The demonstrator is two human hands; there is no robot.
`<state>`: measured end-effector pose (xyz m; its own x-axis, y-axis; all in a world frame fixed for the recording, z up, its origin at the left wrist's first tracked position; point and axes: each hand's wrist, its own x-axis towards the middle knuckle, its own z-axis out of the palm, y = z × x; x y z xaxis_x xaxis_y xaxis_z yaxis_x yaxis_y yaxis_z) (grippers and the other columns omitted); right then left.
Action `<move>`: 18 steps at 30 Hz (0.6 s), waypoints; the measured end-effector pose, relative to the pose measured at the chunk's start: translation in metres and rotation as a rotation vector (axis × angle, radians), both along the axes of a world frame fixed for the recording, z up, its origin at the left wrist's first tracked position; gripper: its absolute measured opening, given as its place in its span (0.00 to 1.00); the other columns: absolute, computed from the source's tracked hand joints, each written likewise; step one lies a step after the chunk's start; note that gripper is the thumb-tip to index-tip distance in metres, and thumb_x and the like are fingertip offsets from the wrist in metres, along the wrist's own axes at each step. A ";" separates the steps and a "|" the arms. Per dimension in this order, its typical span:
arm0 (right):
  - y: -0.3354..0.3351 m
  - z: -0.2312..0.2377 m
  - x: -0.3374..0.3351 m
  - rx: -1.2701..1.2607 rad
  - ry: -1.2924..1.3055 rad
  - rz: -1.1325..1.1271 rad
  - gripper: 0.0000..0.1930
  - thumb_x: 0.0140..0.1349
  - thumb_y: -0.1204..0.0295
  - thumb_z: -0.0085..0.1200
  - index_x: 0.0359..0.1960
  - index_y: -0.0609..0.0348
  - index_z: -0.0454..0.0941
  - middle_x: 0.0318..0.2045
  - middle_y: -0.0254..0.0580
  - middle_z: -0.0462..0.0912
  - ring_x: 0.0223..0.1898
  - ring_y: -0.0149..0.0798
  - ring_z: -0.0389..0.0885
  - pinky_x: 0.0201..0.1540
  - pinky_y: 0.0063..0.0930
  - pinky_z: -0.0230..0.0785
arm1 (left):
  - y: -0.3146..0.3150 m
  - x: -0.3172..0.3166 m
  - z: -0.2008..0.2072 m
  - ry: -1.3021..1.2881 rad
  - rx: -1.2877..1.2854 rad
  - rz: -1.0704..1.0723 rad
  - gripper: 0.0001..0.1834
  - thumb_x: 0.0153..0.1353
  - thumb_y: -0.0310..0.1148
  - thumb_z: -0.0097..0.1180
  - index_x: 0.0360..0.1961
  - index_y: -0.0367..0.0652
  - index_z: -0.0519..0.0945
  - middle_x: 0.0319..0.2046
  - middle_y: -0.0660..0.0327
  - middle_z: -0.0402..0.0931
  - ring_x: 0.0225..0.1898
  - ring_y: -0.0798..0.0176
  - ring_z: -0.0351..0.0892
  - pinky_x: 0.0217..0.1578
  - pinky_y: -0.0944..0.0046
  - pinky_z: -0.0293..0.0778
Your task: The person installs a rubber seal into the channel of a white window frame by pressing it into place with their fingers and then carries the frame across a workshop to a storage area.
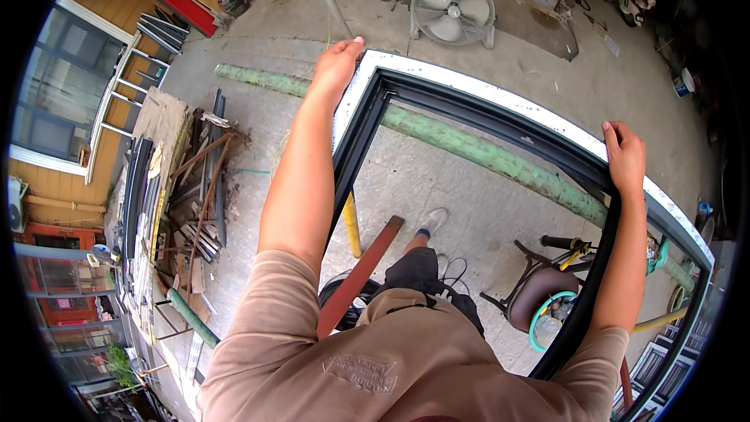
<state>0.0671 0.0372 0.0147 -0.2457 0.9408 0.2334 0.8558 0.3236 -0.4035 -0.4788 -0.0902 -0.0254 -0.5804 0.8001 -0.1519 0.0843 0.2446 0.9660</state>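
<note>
Brown shirt cloth is nearest. Past it, a big black and white frame is over a green pole. The left hand curls around its far left corner; the right hand curls around its far side, more to the right.

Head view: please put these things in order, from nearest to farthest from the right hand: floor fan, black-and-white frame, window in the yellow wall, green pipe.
From the right hand:
1. Black-and-white frame, in its grasp.
2. Green pipe, seen through the frame's opening.
3. Floor fan, ahead and leftward.
4. Window in the yellow wall, far left.
</note>
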 end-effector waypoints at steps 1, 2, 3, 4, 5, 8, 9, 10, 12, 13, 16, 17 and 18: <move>-0.001 -0.001 0.000 0.017 0.012 0.003 0.19 0.75 0.56 0.58 0.44 0.63 0.86 0.28 0.55 0.84 0.30 0.54 0.82 0.39 0.43 0.73 | -0.003 0.003 0.006 -0.015 0.022 -0.027 0.26 0.80 0.49 0.54 0.64 0.37 0.83 0.50 0.58 0.85 0.50 0.65 0.81 0.54 0.65 0.75; 0.000 -0.002 0.001 0.033 0.023 0.006 0.19 0.75 0.56 0.58 0.44 0.63 0.86 0.28 0.55 0.84 0.29 0.54 0.82 0.39 0.43 0.73 | -0.003 -0.004 0.006 -0.063 0.037 -0.090 0.28 0.78 0.47 0.58 0.68 0.36 0.79 0.52 0.58 0.84 0.53 0.66 0.81 0.57 0.66 0.75; 0.001 -0.003 0.001 0.037 0.023 0.010 0.19 0.75 0.56 0.58 0.44 0.63 0.86 0.28 0.55 0.84 0.29 0.54 0.82 0.39 0.43 0.73 | -0.006 -0.006 0.009 -0.064 0.041 -0.086 0.28 0.78 0.47 0.58 0.68 0.36 0.79 0.52 0.58 0.84 0.53 0.66 0.81 0.57 0.66 0.75; 0.002 -0.004 0.002 0.032 0.027 0.008 0.19 0.75 0.56 0.58 0.44 0.63 0.86 0.28 0.55 0.84 0.29 0.54 0.82 0.39 0.43 0.73 | -0.010 -0.007 0.011 -0.037 0.074 -0.206 0.30 0.75 0.43 0.63 0.71 0.38 0.76 0.52 0.59 0.83 0.53 0.66 0.80 0.58 0.66 0.75; 0.003 -0.005 0.003 0.028 0.031 0.005 0.19 0.75 0.56 0.58 0.44 0.63 0.86 0.28 0.55 0.84 0.29 0.54 0.82 0.39 0.44 0.74 | -0.012 -0.008 0.012 -0.009 0.107 -0.326 0.33 0.72 0.39 0.67 0.74 0.39 0.73 0.52 0.60 0.82 0.53 0.66 0.80 0.59 0.66 0.74; 0.002 -0.005 0.002 0.032 0.020 -0.006 0.19 0.74 0.56 0.58 0.45 0.62 0.87 0.28 0.55 0.85 0.30 0.55 0.83 0.39 0.44 0.74 | -0.022 -0.005 0.018 0.126 0.130 -0.394 0.42 0.64 0.30 0.73 0.78 0.41 0.69 0.51 0.61 0.80 0.52 0.66 0.80 0.61 0.65 0.75; 0.003 -0.006 0.002 0.034 0.020 -0.010 0.19 0.74 0.56 0.58 0.45 0.62 0.87 0.28 0.55 0.85 0.30 0.55 0.83 0.39 0.44 0.74 | -0.020 -0.004 0.017 0.127 0.132 -0.398 0.42 0.64 0.30 0.73 0.78 0.41 0.69 0.51 0.61 0.80 0.52 0.66 0.80 0.61 0.65 0.75; 0.003 -0.008 0.002 0.042 0.024 0.001 0.19 0.75 0.57 0.57 0.45 0.63 0.86 0.28 0.54 0.83 0.30 0.52 0.82 0.39 0.42 0.74 | -0.019 -0.004 0.015 0.197 0.116 -0.390 0.43 0.63 0.28 0.73 0.78 0.42 0.69 0.51 0.61 0.81 0.52 0.66 0.80 0.60 0.65 0.75; 0.004 -0.007 0.002 0.052 0.028 0.011 0.18 0.76 0.58 0.57 0.45 0.64 0.85 0.27 0.53 0.82 0.29 0.48 0.80 0.39 0.41 0.73 | -0.019 -0.006 0.011 0.265 0.102 -0.383 0.44 0.61 0.25 0.73 0.78 0.44 0.69 0.51 0.61 0.81 0.52 0.66 0.80 0.60 0.65 0.75; 0.005 -0.008 0.003 0.053 0.034 0.024 0.18 0.76 0.58 0.57 0.45 0.65 0.85 0.26 0.53 0.82 0.28 0.48 0.80 0.39 0.41 0.73 | -0.018 -0.005 0.014 0.330 0.097 -0.395 0.44 0.61 0.25 0.72 0.78 0.44 0.69 0.51 0.60 0.81 0.52 0.66 0.80 0.60 0.65 0.75; 0.004 -0.008 0.005 0.045 0.046 0.032 0.18 0.76 0.59 0.57 0.45 0.65 0.85 0.26 0.52 0.81 0.28 0.46 0.79 0.38 0.40 0.73 | -0.017 0.004 0.023 0.397 0.077 -0.416 0.43 0.60 0.24 0.70 0.78 0.44 0.70 0.51 0.60 0.81 0.51 0.66 0.80 0.60 0.64 0.75; 0.003 -0.007 0.004 0.039 0.047 0.031 0.18 0.76 0.59 0.58 0.45 0.65 0.85 0.25 0.51 0.81 0.28 0.45 0.79 0.37 0.40 0.72 | -0.018 0.007 0.026 0.396 0.065 -0.419 0.43 0.59 0.23 0.69 0.77 0.44 0.71 0.51 0.60 0.82 0.51 0.66 0.80 0.60 0.64 0.75; 0.003 -0.007 0.004 0.040 0.046 0.029 0.18 0.76 0.59 0.58 0.45 0.65 0.85 0.25 0.51 0.81 0.28 0.45 0.79 0.37 0.40 0.72 | -0.018 0.009 0.027 0.396 0.067 -0.422 0.43 0.59 0.23 0.69 0.77 0.44 0.71 0.51 0.60 0.82 0.51 0.66 0.80 0.60 0.64 0.75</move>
